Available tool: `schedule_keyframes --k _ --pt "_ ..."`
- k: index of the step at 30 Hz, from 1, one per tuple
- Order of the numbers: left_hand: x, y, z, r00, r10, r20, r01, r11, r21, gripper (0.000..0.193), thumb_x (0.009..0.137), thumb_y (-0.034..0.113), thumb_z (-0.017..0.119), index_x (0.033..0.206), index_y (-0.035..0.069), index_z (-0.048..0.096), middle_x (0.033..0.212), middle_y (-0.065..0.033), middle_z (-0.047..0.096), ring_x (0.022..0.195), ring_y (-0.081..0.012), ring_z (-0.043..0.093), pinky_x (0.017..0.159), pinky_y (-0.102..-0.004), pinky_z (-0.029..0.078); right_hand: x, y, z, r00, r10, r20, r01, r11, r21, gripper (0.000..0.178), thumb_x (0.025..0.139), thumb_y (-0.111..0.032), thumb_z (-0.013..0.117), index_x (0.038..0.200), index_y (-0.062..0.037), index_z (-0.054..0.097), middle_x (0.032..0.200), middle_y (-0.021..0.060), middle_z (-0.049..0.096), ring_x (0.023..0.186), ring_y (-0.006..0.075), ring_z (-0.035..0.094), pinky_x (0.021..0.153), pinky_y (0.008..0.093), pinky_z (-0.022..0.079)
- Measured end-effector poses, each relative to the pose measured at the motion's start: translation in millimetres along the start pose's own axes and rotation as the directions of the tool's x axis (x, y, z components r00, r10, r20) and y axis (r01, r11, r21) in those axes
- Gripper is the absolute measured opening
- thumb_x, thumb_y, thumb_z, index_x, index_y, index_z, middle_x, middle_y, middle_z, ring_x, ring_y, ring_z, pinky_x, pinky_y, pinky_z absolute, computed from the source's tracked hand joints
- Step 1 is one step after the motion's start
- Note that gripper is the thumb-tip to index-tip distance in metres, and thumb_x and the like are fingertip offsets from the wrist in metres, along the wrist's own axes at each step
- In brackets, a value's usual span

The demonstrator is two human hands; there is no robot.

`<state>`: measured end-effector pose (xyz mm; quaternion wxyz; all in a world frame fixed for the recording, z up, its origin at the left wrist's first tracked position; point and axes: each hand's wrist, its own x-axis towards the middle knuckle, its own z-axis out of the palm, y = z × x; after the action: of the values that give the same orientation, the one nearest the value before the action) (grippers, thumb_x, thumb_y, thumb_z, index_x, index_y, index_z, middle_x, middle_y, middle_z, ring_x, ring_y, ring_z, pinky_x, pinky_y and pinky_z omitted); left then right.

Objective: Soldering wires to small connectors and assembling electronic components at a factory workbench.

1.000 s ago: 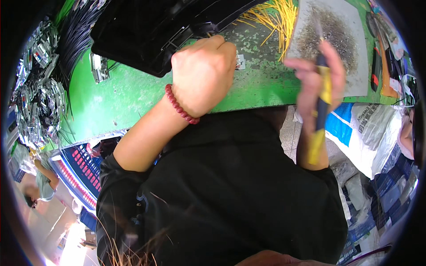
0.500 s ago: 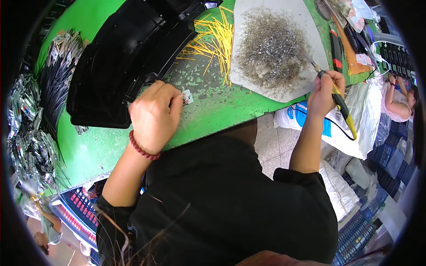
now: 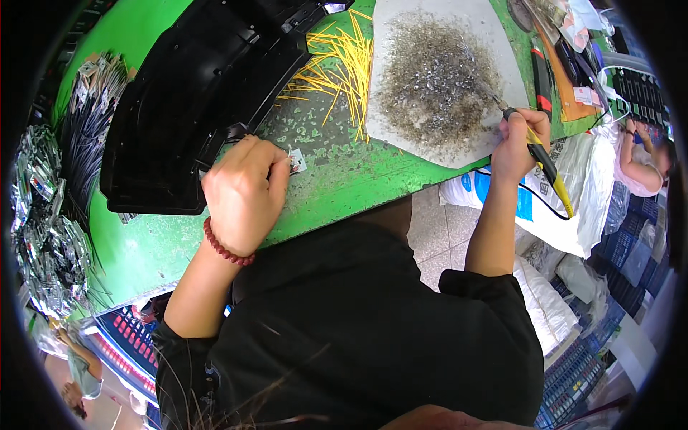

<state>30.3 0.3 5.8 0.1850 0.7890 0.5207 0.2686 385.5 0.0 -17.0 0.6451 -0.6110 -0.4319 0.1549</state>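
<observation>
Circuit board point(image 3: 297, 162), small and pale, lies on the green bench point(image 3: 337, 188) at the tips of the left hand point(image 3: 242, 193), whose curled fingers point(image 3: 276, 166) pinch its near edge; a red bead bracelet point(image 3: 226, 247) rings that wrist. At three o'clock from it, the right hand point(image 3: 517, 140) is wrapped tight around a yellow-handled soldering iron point(image 3: 539, 152), tip resting on a grey mat point(image 3: 437, 79) speckled with solder debris. At twelve o'clock, farther off, lie yellow wires point(image 3: 340, 61), and at ten o'clock a black plastic housing point(image 3: 197, 100).
</observation>
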Motion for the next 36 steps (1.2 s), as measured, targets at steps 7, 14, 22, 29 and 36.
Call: schedule_keyframes --k 7,14,22,29,36 --pt "-2.0 -3.1 -0.5 1.0 0.01 -0.002 -0.01 1.0 0.008 0.01 0.072 0.003 0.068 0.069 0.007 0.059 0.069 -0.0078 0.058 0.063 -0.0271 0.06 0.054 -0.0351 0.048 -10.6 -4.6 2.9 1.0 0.015 0.002 -0.015 0.997 0.08 0.005 0.079 -0.002 0.058 0.083 -0.0031 0.055 0.069 0.0024 0.055 0.057 0.0085 0.052 0.054 0.0217 0.041" --pt "-3.3 -5.6 3.8 0.999 0.035 -0.038 -0.034 0.999 0.04 0.008 0.073 0.004 0.07 0.071 0.007 0.063 0.069 -0.0057 0.059 0.062 -0.0245 0.06 0.053 -0.0327 0.047 -95.3 -36.7 53.7 0.885 -0.023 0.465 -0.102 0.965 0.242 0.021 0.079 -0.013 0.068 0.09 -0.0013 0.055 0.079 0.004 0.056 0.065 0.0071 0.049 0.061 0.0208 0.039" --pt "-7.4 -9.8 3.5 0.996 0.065 -0.058 -0.063 0.997 0.041 0.008 0.074 0.005 0.068 0.071 0.008 0.062 0.069 -0.0054 0.057 0.062 -0.0247 0.06 0.053 -0.0335 0.046 -120.3 -55.4 84.6 0.808 0.065 0.585 -0.228 0.951 0.21 0.019 0.079 -0.007 0.069 0.09 -0.0012 0.054 0.076 -0.0009 0.053 0.062 0.0023 0.043 0.056 0.0189 0.034" --pt "-6.2 -11.3 4.2 0.995 0.075 -0.061 -0.073 0.997 0.035 0.009 0.073 0.005 0.068 0.07 0.007 0.06 0.069 -0.006 0.056 0.063 -0.0252 0.059 0.053 -0.0343 0.046 -120.2 -54.6 85.5 0.786 0.045 0.616 -0.207 0.959 0.195 0.018 0.079 -0.005 0.069 0.09 -0.0007 0.054 0.073 -0.0016 0.053 0.061 0.0019 0.043 0.055 0.0185 0.035" --pt "-5.2 -11.9 4.9 0.995 0.081 -0.061 -0.079 0.996 0.034 0.009 0.073 0.005 0.068 0.07 0.008 0.06 0.068 -0.0058 0.056 0.063 -0.0249 0.059 0.052 -0.0344 0.046 -116.8 -56.6 85.1 0.758 0.053 0.65 -0.168 0.979 0.116 0.015 0.081 -0.006 0.062 0.09 -0.0004 0.052 0.073 0.0044 0.056 0.059 0.0074 0.053 0.056 0.0204 0.042"
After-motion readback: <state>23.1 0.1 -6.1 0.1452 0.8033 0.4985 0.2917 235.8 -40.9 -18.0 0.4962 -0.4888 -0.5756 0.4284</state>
